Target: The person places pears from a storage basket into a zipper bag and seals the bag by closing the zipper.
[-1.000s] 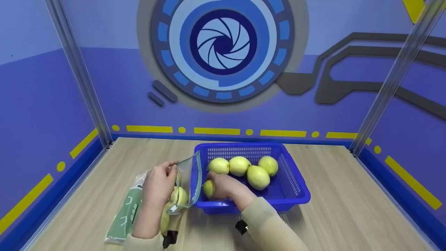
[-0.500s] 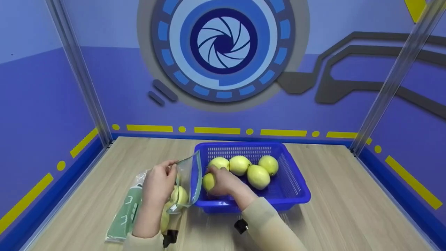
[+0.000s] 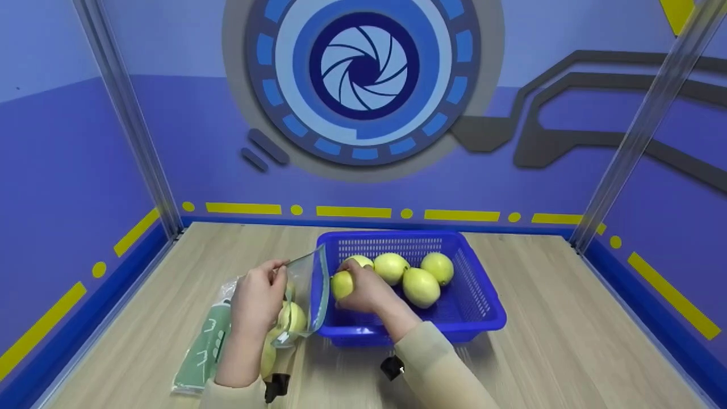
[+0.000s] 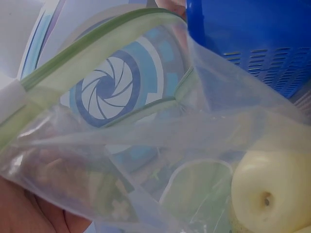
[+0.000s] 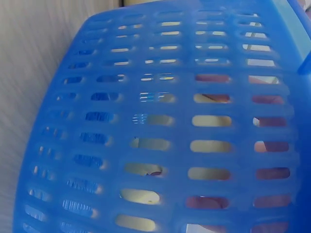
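Note:
My left hand (image 3: 258, 292) pinches the rim of a clear zip bag (image 3: 306, 284), whose mouth stands open toward the basket. Inside the bag lie yellow pears (image 4: 272, 189), seen through the plastic in the left wrist view. My right hand (image 3: 366, 287) reaches into the blue basket (image 3: 483, 295) and grips a yellow pear (image 3: 342, 285) at its left side. Several more pears (image 3: 421, 288) rest in the basket, behind and to the right of that hand. In the right wrist view the basket's slotted wall (image 5: 155, 121) hides most of the hand and fruit.
A green-and-clear plastic package (image 3: 201, 352) lies on the wooden table (image 3: 568, 318) to the left of my left forearm. Blue printed walls (image 3: 363, 193) close off the back and sides. The bag's edge meets the basket's left rim.
My right hand has lifted the gripped pear slightly and shifted it a little away from me, partly covering the pear behind. The left hand and bag have hardly moved.

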The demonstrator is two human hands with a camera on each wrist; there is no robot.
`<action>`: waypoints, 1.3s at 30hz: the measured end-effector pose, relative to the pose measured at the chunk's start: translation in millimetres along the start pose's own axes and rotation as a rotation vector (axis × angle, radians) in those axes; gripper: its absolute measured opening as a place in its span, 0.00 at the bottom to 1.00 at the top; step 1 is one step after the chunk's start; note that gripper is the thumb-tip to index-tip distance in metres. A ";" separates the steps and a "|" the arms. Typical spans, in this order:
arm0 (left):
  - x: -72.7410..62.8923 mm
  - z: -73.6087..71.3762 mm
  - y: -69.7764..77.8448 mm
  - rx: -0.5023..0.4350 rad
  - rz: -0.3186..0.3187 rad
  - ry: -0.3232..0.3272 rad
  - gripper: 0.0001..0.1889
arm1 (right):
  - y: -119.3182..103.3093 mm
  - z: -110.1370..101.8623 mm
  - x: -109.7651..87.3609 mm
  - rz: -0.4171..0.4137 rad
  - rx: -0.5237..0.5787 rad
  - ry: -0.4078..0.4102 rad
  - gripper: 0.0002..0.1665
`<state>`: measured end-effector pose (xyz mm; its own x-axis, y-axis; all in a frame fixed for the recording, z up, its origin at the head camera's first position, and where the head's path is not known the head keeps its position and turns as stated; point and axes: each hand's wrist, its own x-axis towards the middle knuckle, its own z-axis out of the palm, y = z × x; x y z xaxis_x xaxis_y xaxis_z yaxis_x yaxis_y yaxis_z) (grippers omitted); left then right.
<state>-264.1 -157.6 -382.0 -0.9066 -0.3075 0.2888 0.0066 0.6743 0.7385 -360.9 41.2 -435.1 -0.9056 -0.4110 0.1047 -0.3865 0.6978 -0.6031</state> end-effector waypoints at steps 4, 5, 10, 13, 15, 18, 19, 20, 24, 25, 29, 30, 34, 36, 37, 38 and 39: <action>0.1 -0.2 0.2 0.000 0.001 0.008 0.15 | 0.2 -1.6 1.8 0.016 0.040 0.023 0.40; 0.0 -0.3 0.1 0.000 0.001 0.008 0.15 | 0.3 -1.9 2.1 0.021 0.052 0.028 0.41; 0.0 -0.4 -0.1 -0.001 -0.008 0.004 0.15 | 0.6 -2.9 2.8 0.016 0.098 0.062 0.40; 0.3 -0.7 -0.1 0.001 -0.010 0.001 0.15 | 0.4 -3.8 3.0 0.014 0.120 0.080 0.40; 0.2 -0.5 -0.3 -0.002 -0.009 0.001 0.15 | 1.0 -4.3 3.1 0.016 0.146 0.091 0.40; 0.1 -0.4 -0.6 -0.004 -0.005 0.003 0.15 | 2.0 -5.3 2.9 0.012 0.195 0.115 0.39; 0.1 -0.3 -0.7 -0.005 -0.004 0.003 0.15 | 2.6 -5.4 3.1 0.007 0.213 0.125 0.39; 0.0 -0.1 -0.6 -0.005 -0.003 0.004 0.15 | 3.1 -5.7 3.3 0.001 0.233 0.134 0.39; 0.3 0.7 -0.8 0.001 0.007 0.012 0.15 | 3.4 -8.0 2.9 -0.050 0.317 0.174 0.39; 0.5 0.7 -0.9 0.001 0.009 0.013 0.15 | 3.2 -8.6 3.2 -0.058 0.335 0.184 0.39; 1.1 0.5 -1.1 -0.001 0.012 0.017 0.15 | 1.9 -11.7 3.3 -0.071 0.378 0.212 0.38; 1.1 0.4 -1.1 -0.002 0.012 0.018 0.15 | 1.7 -12.3 3.4 -0.069 0.389 0.214 0.38; 0.9 -0.4 -0.9 -0.007 0.007 0.015 0.15 | 1.0 -14.6 2.2 -0.083 0.418 0.228 0.39; 0.6 -0.7 -0.8 -0.012 0.002 0.011 0.15 | 0.0 -16.0 0.5 -0.087 0.435 0.237 0.39; 0.4 -0.9 -0.7 -0.015 0.000 0.010 0.15 | -0.8 -16.6 -0.5 -0.088 0.442 0.243 0.38; 0.3 -1.0 -0.7 -0.016 0.000 0.011 0.15 | -1.7 -17.2 -1.5 -0.091 0.448 0.248 0.38; 0.3 -1.1 -0.7 -0.017 0.000 0.011 0.15 | -2.7 -17.8 -2.6 -0.093 0.455 0.251 0.38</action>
<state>-264.0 -158.9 -381.7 -0.9020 -0.3149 0.2954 0.0139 0.6627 0.7487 -360.6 50.8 -419.7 -0.9066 -0.2667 0.3270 -0.4029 0.3169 -0.8586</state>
